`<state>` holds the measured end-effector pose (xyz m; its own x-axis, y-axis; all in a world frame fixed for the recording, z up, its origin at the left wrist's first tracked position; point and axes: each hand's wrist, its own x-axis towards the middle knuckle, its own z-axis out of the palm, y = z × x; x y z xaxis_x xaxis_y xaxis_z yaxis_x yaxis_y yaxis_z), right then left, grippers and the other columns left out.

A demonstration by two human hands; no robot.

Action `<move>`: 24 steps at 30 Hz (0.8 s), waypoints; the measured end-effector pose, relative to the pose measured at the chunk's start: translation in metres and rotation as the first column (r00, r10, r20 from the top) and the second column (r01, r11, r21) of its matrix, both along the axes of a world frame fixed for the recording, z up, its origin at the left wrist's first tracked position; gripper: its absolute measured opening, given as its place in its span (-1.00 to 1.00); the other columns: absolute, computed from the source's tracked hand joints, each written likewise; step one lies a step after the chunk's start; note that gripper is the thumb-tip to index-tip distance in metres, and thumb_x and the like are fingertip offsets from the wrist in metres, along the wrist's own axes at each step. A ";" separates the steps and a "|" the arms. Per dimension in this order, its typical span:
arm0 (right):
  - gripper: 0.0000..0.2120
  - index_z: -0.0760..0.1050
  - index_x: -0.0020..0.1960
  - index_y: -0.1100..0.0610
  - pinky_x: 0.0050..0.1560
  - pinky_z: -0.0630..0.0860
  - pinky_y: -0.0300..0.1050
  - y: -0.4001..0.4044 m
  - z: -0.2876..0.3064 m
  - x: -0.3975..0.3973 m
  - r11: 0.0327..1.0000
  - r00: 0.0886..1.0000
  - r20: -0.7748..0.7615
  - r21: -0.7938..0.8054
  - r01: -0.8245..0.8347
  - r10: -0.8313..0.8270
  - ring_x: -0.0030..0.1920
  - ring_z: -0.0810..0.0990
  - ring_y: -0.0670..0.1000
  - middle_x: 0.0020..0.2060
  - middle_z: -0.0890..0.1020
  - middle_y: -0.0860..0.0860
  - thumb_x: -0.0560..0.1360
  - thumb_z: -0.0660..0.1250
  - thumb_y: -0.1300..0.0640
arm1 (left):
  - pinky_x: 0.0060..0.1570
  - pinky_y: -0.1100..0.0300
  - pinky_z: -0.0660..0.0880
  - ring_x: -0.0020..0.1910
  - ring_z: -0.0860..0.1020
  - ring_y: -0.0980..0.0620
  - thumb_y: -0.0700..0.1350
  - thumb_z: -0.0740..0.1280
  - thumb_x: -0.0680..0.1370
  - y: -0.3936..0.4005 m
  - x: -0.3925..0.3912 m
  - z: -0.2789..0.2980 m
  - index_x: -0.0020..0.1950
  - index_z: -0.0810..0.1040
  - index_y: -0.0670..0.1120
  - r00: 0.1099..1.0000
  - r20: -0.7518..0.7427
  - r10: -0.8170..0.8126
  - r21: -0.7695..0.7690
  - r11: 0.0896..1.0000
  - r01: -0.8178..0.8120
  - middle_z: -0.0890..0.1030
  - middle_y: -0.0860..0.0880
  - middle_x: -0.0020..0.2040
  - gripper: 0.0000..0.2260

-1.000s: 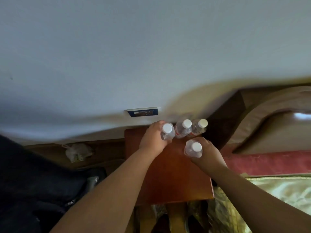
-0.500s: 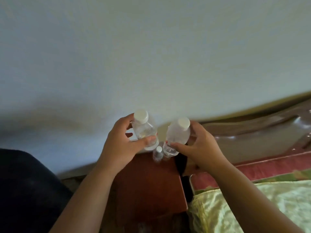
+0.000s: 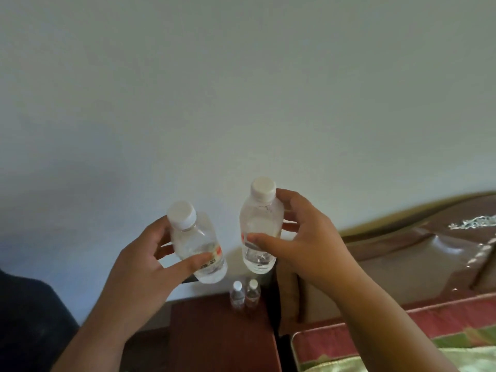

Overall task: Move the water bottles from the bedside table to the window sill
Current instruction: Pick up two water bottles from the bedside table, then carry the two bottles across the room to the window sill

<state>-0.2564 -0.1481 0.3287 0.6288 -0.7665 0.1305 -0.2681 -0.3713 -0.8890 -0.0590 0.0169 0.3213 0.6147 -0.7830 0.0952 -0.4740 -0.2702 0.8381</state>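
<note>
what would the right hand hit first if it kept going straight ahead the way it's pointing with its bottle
Probably the pale wall. Nothing shows between it and the right hand with its bottle, though depth is hard to judge here.

The room is dim and evenly lit, with soft, greyish light. The wall (image 3: 241, 89) fades into a broad shadow at the lower left. Glare breaks into bright white patches on the glossy headboard (image 3: 429, 245) at the right, so some light falls from that side. The wide lens bends the headboard's top edge into a curve near the right border. The dark mass (image 3: 26, 326) at the near left shows no detail. The two small bottles (image 3: 244, 294) on the far tabletop (image 3: 214, 336) look soft and slightly smeared, and edges throughout are mildly blurred.
</note>
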 end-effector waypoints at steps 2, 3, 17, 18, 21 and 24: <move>-0.32 0.39 0.31 -0.29 0.09 0.53 -0.33 -0.003 -0.001 -0.002 1.000 1.000 -0.016 -0.022 -0.012 0.012 0.11 0.57 -0.34 0.12 0.59 -0.37 0.29 0.63 -0.14 | 0.07 0.26 0.48 0.10 0.58 0.39 0.25 0.54 0.23 0.004 -0.007 0.000 0.32 0.49 0.27 0.999 0.017 0.032 -0.003 0.999 -0.032 0.60 0.43 0.13 -0.33; -0.33 0.39 0.30 -0.30 0.07 0.52 -0.33 -0.005 -0.002 -0.003 0.999 1.000 -0.024 -0.032 -0.018 0.018 0.11 0.57 -0.34 0.11 0.59 -0.37 0.29 0.62 -0.15 | 0.08 0.25 0.48 0.11 0.59 0.38 0.23 0.54 0.24 0.007 -0.010 -0.001 0.33 0.49 0.27 0.999 0.020 0.050 -0.005 0.999 -0.049 0.60 0.42 0.14 -0.34; -0.34 0.36 0.26 -0.37 -0.02 0.44 -0.43 0.040 -0.006 0.031 0.952 0.952 -0.106 -0.081 -0.295 0.286 0.11 0.56 -0.36 0.12 0.59 -0.39 0.26 0.60 -0.23 | 0.16 0.24 0.55 0.21 0.59 0.26 0.12 0.57 0.34 0.079 -0.031 -0.001 0.40 0.45 0.24 0.974 -0.001 0.228 -0.052 0.972 -0.227 0.59 0.32 0.24 -0.35; -0.34 0.37 0.27 -0.35 -0.01 0.45 -0.43 0.047 -0.004 0.035 0.947 0.948 -0.105 -0.086 -0.311 0.302 0.11 0.56 -0.36 0.11 0.59 -0.39 0.26 0.59 -0.24 | 0.17 0.22 0.56 0.21 0.59 0.26 0.13 0.57 0.34 0.088 -0.030 0.001 0.39 0.45 0.24 0.971 -0.003 0.238 -0.059 0.970 -0.238 0.59 0.33 0.24 -0.36; -0.32 0.40 0.30 -0.32 0.04 0.47 -0.37 0.071 0.003 0.050 0.930 0.935 -0.103 -0.109 -0.350 0.340 0.10 0.58 -0.33 0.10 0.60 -0.37 0.26 0.60 -0.23 | 0.18 0.22 0.56 0.19 0.59 0.28 0.13 0.56 0.34 0.116 -0.027 0.007 0.35 0.47 0.26 0.969 -0.018 0.247 -0.081 0.966 -0.247 0.60 0.34 0.20 -0.40; -0.33 0.39 0.29 -0.34 0.04 0.46 -0.39 0.101 0.008 0.067 0.907 0.916 -0.118 -0.139 -0.397 0.383 0.09 0.58 -0.34 0.10 0.60 -0.39 0.26 0.60 -0.23 | 0.17 0.22 0.55 0.20 0.59 0.29 0.08 0.59 0.35 0.153 -0.021 0.013 0.32 0.47 0.29 0.960 -0.043 0.277 -0.095 0.955 -0.279 0.61 0.33 0.19 -0.42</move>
<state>-0.1892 -0.0467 0.3364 0.8873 -0.4321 0.1611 -0.1459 -0.5943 -0.7909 -0.0802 0.1700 0.3342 0.8103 -0.5684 0.1425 -0.3673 -0.3032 0.8793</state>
